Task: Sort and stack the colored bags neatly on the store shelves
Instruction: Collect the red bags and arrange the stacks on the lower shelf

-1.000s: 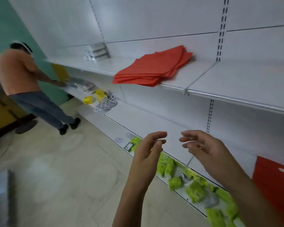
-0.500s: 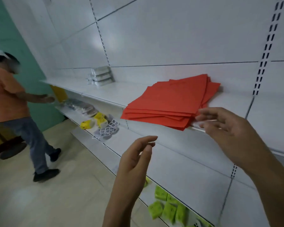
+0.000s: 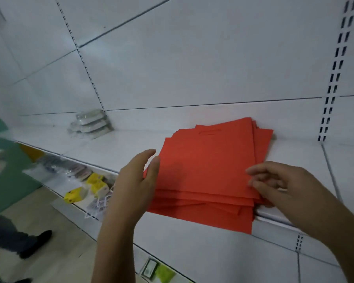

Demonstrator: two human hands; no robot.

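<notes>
A: Red bags (image 3: 208, 170), flat and loosely fanned, lie in a pile on the white shelf (image 3: 114, 146), their near edges hanging just over its front lip.

B: And the hands, in this head view?

A: Left hand (image 3: 135, 186) stands edge-on at the pile's left side, fingers straight and relaxed, grasping nothing; whether it touches the bags I cannot tell. Right hand (image 3: 282, 186) is at the near right corner, fingers curled, and its grip seems to pinch the top bags' edge, though blur leaves some doubt.

B: Anything else on that shelf?

A: Silvery packs (image 3: 90, 125) stacked against the back panel, well apart from the bags. On the shelf below sit yellow packets (image 3: 94, 181) and clear wrapped goods. Green items (image 3: 164, 272) show on the lowest shelf. At the far left, a person's leg and dark shoe (image 3: 37, 243) stand on the floor.
</notes>
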